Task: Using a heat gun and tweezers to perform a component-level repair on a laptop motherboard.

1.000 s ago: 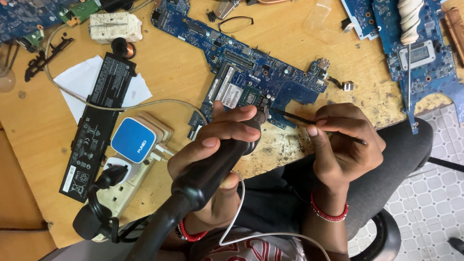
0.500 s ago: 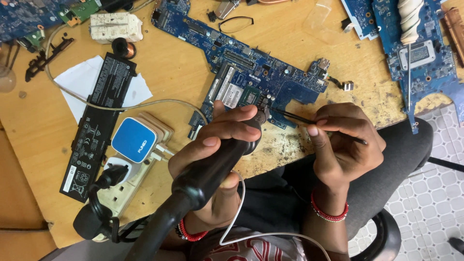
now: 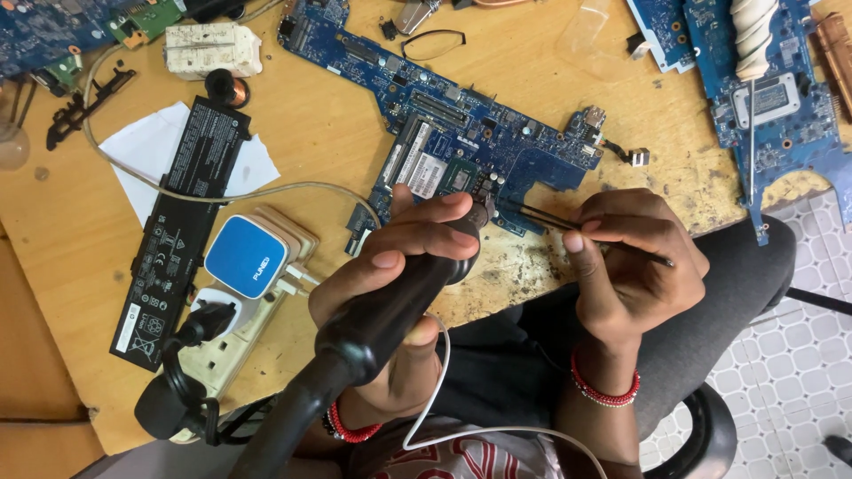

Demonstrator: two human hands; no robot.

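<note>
A blue laptop circuit board [image 3: 461, 133] lies on the wooden table [image 3: 328, 133]. My left hand [image 3: 404, 257] grips a thick black hot-air tool handle [image 3: 382, 310], whose nozzle points at the board's near edge. My right hand [image 3: 626, 262] pinches thin black tweezers [image 3: 555, 220] whose tips reach the same spot on the board, next to the nozzle. Red bead bracelets sit on both wrists.
A long black battery pack [image 3: 182, 222] rests on white paper at the left. A blue-and-white charger [image 3: 247, 257] is plugged into a power strip [image 3: 240, 337]. More blue boards [image 3: 763, 80] lie at the far right and top left. A black chair [image 3: 701, 435] is below.
</note>
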